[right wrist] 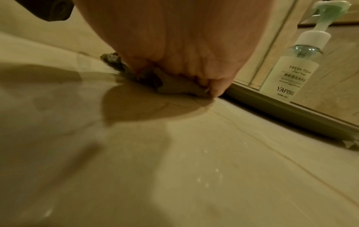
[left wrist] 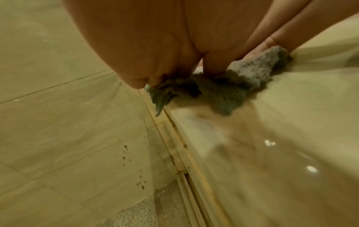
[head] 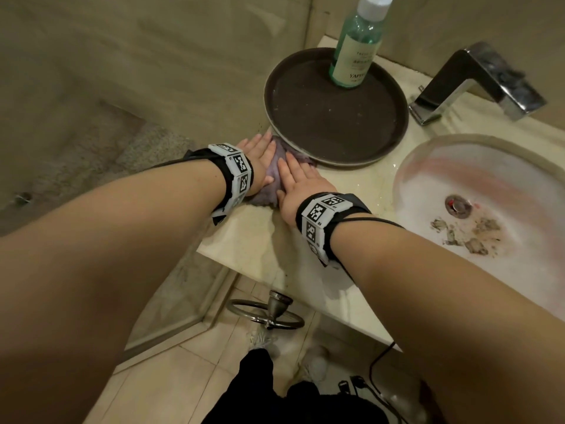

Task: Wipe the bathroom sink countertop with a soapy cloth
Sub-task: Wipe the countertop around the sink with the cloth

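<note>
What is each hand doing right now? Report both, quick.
Left hand: open, fingers flat, pressing the cloth onto the countertop.
Right hand: open, pressing the same cloth.

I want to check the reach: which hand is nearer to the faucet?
The right hand. It presses the cloth on the side toward the sink, with the faucet beyond the tray. The left hand lies farther away, by the wall.

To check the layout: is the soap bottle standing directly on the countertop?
No. The soap bottle stands inside the round dark tray, near its back rim.
</note>
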`<control>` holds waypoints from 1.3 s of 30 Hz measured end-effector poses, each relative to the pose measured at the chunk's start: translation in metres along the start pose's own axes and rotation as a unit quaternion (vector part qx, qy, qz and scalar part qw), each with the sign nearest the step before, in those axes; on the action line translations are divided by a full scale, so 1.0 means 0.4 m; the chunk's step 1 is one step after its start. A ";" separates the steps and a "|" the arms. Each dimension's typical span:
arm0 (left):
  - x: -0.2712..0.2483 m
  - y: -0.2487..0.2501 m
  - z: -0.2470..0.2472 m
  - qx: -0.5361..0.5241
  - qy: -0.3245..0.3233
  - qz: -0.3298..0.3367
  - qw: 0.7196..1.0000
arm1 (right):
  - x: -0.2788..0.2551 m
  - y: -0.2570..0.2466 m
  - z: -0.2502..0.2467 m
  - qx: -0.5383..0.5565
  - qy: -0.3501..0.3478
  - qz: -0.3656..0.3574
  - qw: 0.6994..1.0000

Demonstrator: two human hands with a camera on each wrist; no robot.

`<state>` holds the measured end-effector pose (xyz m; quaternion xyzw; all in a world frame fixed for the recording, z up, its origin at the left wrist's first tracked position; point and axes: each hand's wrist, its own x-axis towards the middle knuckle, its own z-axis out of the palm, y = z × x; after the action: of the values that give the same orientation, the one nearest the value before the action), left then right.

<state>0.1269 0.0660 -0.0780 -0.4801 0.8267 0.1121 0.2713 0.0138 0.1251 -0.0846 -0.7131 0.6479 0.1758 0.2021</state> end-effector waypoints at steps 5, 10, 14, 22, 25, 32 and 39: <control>-0.047 0.028 0.047 0.000 0.021 -0.002 1.000 | -0.051 0.015 0.026 -0.028 0.008 -0.033 0.999; -0.105 0.067 0.089 0.005 0.034 -0.024 0.999 | -0.108 0.016 0.049 -0.050 0.004 -0.055 0.997; -0.158 0.104 0.113 0.014 0.020 -0.047 0.999 | -0.144 0.017 0.084 -0.057 0.006 -0.074 0.996; -0.249 0.166 0.153 -0.015 -0.010 -0.075 0.997 | -0.219 0.021 0.138 -0.065 0.019 -0.111 0.992; -0.275 0.186 0.165 -0.023 -0.014 -0.078 0.997 | -0.240 0.020 0.157 -0.065 0.019 -0.121 0.990; -0.321 0.198 0.181 -0.041 -0.008 -0.070 0.997 | -0.280 0.015 0.178 -0.059 0.018 -0.128 0.990; -0.330 0.196 0.200 -0.037 0.002 -0.055 0.998 | -0.304 -0.015 0.172 -0.050 0.000 -0.098 0.994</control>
<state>0.1388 0.2386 -0.0766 -0.5348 0.7948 0.1263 0.2576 0.0087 0.2647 -0.0809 -0.7825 0.5648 0.1877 0.1827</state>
